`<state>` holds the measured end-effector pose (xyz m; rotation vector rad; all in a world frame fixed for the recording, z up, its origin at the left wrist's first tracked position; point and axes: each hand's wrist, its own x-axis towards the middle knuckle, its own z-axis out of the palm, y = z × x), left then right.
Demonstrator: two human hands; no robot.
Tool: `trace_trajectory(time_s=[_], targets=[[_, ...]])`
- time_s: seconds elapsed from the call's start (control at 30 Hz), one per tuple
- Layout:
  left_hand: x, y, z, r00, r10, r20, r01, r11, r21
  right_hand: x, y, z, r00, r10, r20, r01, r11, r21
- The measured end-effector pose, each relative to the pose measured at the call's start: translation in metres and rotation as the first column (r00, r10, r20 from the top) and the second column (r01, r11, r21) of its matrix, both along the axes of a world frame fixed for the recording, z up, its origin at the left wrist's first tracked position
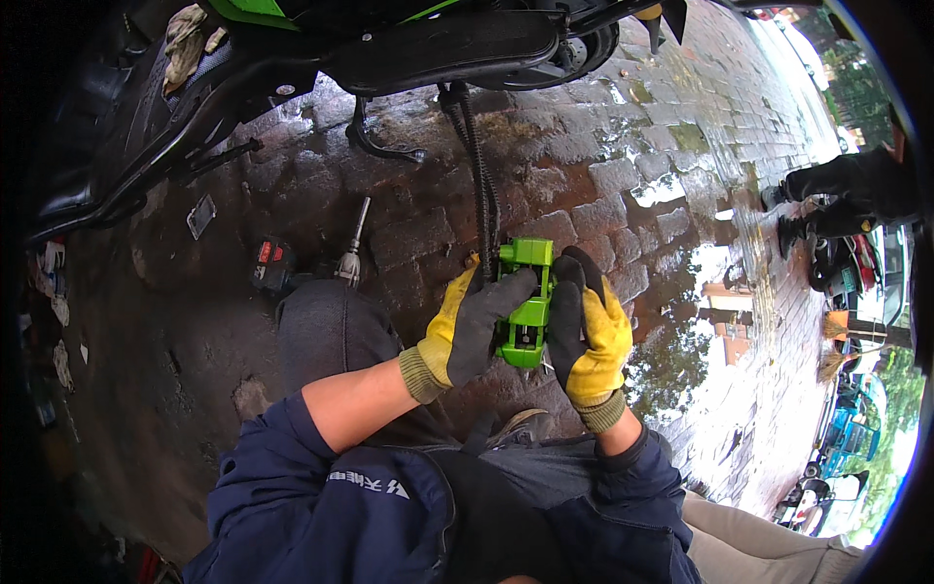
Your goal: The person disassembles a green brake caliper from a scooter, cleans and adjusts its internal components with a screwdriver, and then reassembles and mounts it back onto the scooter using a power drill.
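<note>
Jacket (292, 516): navy, on the person crouched in front of me, with white lettering (368, 483) and an angular white mark across the chest.
Left forearm (355, 409): slants up and inward, bare between the pushed-up sleeve and a ribbed olive cuff.
Right forearm (618, 438): shorter to the eye, leaning inward from the other side, a little skin showing above the cuff.
Gloves: yellow backs, dark grey palms and fingers; any maker's mark is beyond my reading.
Left hand (465, 326): closed around the near side of the part, a dark fingertip lying across it.
Right hand (595, 341): cupped along the opposite side, fingers pointing away from the body; how hard it presses, I cannot tell.
Green caliper (531, 313): between the two hands, above the paving, in front of the lap.
Black ribbed hose (479, 165): runs from the machine down to the left hand and caliper.
Power tool (275, 265): beside the left knee, with a red-and-black label too small for me to read.
Scooter (448, 54): black underside, green panels, beyond the hose.
Bystander's legs (842, 195): dark trousers, off to the right on wet paving (584, 156).
</note>
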<state>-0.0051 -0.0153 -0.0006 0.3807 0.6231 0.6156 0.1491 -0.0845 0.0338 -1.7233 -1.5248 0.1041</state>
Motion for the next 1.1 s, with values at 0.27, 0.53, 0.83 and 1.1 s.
trace_trajectory(time_s=[0.27, 0.53, 0.83, 1.1], targets=[[0.002, 0.001, 0.009, 0.999, -0.039, -0.025, 0.040, 0.999, 0.020, 0.014, -0.002, -0.003, 0.985, 0.017, 0.169, -0.005, 0.997, -0.072], [0.003, 0.003, 0.000, 0.997, -0.080, -0.001, 0.080, 0.996, 0.029, 0.016, 0.004, 0.006, 0.999, 0.009, -0.049, -0.014, 0.995, -0.099], [0.000, 0.007, 0.009, 0.988, -0.144, 0.051, 0.142, 0.989, 0.044, 0.019, -0.002, 0.013, 0.999, 0.039, 0.010, -0.037, 0.992, -0.121], [0.005, 0.006, -0.006, 0.986, -0.157, -0.055, 0.160, 0.985, 0.058, 0.033, 0.009, -0.001, 0.814, -0.160, -0.559, -0.104, 0.906, -0.410]])
